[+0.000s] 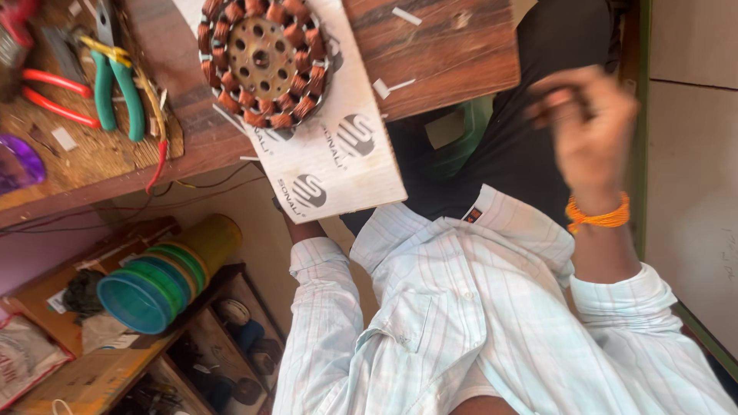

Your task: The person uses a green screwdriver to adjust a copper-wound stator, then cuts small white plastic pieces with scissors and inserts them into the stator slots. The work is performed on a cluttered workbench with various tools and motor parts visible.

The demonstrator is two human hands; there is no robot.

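A round motor stator [264,60] with copper windings and a brass-coloured perforated hub lies on a pale cardboard sheet [346,146]. The sheet overhangs the front edge of the wooden table [453,46]. My left hand [302,228] reaches beneath the overhanging corner; only the wrist shows and the fingers are hidden. My right hand [588,123] is raised at the right, blurred, with its fingers curled closed and an orange thread band on the wrist. Whether it holds anything small I cannot make out.
Green-handled pliers [119,88] and red-handled pliers [54,96] lie on a cork mat [100,150] at the table's left. White paper strips [390,86] are scattered on the wood. Below left, a shelf [115,369] carries stacked green and yellow spools [157,280].
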